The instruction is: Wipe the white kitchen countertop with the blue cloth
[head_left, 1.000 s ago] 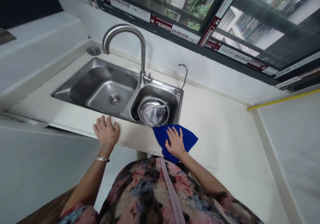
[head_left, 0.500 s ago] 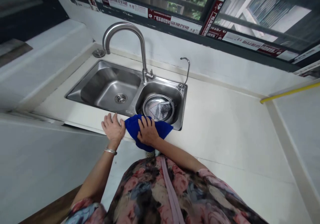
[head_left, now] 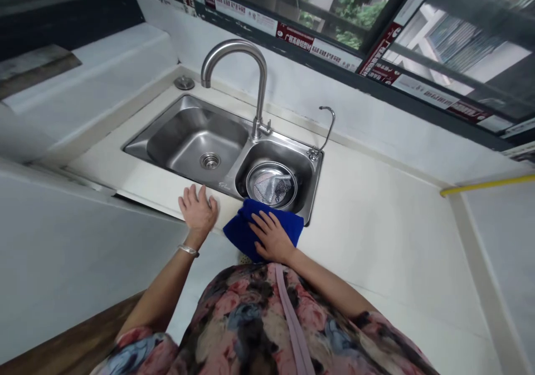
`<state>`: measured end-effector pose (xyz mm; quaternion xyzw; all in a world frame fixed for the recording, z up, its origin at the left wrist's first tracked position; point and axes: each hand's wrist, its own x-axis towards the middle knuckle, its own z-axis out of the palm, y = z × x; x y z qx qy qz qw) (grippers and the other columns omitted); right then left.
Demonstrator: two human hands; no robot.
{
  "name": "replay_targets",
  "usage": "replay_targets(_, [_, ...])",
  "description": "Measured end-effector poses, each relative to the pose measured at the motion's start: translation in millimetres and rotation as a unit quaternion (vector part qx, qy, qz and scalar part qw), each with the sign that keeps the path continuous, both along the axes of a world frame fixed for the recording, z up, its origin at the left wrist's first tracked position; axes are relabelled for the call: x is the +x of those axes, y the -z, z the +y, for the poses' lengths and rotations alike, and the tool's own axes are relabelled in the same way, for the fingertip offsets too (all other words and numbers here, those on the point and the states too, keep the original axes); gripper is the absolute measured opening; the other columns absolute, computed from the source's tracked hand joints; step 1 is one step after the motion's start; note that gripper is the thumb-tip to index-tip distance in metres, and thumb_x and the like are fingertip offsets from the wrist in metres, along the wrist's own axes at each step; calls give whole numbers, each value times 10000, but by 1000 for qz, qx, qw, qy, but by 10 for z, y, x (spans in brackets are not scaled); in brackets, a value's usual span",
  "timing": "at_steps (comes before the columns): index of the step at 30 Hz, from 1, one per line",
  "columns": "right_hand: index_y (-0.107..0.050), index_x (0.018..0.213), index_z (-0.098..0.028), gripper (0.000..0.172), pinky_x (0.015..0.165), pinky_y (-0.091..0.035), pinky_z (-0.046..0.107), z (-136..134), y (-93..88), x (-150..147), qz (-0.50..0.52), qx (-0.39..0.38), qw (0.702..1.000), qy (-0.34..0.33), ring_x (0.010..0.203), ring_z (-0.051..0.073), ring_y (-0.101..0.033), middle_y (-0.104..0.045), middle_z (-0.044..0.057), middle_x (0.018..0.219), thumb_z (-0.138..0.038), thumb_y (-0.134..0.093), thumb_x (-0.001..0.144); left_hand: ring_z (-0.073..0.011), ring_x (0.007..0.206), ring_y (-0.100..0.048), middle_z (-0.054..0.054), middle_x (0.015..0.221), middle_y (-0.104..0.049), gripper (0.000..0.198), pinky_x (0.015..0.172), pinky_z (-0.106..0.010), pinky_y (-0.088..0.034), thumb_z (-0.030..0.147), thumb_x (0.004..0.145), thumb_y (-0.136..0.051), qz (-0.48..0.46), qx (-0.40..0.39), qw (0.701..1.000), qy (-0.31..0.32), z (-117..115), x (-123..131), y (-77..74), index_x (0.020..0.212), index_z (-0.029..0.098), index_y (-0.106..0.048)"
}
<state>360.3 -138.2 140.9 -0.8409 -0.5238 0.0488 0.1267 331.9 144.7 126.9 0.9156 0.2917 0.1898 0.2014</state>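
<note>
A blue cloth lies over the counter's front edge, by the front of the smaller sink basin. My right hand rests flat on top of it, with the fingers stretched out and slightly apart. To the left, my left hand leans on the counter's front strip with spread fingers and nothing in it. A silver bracelet circles that wrist. Inside the right basin sits a round metal strainer bowl, holding a greyish, shiny item that I cannot make out.
The larger left basin has a drain in its floor. A tall curved faucet rises between the basins, and a thin tap stands at the right corner. White countertop extends right towards a yellow pipe. Windows line the back wall.
My right hand and the blue cloth have shifted right along the counter edge and slightly towards me. My left hand stays on the counter's front strip. The camera view has turned slightly.
</note>
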Motion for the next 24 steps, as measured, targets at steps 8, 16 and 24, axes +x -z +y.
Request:
replay_targets(8, [-453,1663,-175,719,1364,-166,619,59,2,7,17,-29,999,9,1680,375,-157,-302,134,1789,-366,-606,987,-393,1661,-262,-253,1688,-454,574,1362,-654,-103,391,1047,-453,-18,-52,998,-3,-6,-44,29,1523,100,-587])
replay_targets(16, [-388,1694,-171,680,1375,-139,597,786,-133,198,48,-50,998,-10,1688,347,-133,-234,105,1816,-331,-521,1047,-286,1531,-504,-228,1569,-601,664,1328,-488,-333,429,1110,-205,-120,-81,989,-40,1,-165,104,1548,61,-543])
replay_targets(24, [-405,1686,-184,669,1375,-138,550,1625,-107,518,66,-34,994,-84,1687,314,-151,-240,87,1817,-288,-523,1036,-276,1540,-500,-202,1511,-659,681,1323,-495,-357,466,1112,-181,-167,-98,980,-34,25,-172,163,1472,98,-626])
